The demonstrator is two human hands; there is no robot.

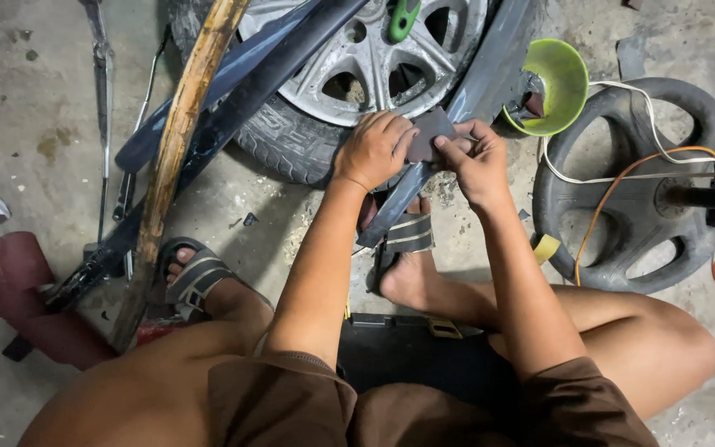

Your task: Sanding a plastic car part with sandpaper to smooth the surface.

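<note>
Wooden stick (177,141) leans far left, then the left hand (371,149) pressing fingers down on a grey sanding sheet (429,135), right hand (475,162) pinching its edge, over the dark trim strip (403,194) against the wheel (357,66); green bowl (563,83) beyond

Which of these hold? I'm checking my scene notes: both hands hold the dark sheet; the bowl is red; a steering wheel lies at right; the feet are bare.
1. Both the left hand and right hand hold the dark sheet: true.
2. The bowl is red: false, it is green.
3. A steering wheel lies at right: true.
4. The feet are bare: false, they wear sandals.
</note>
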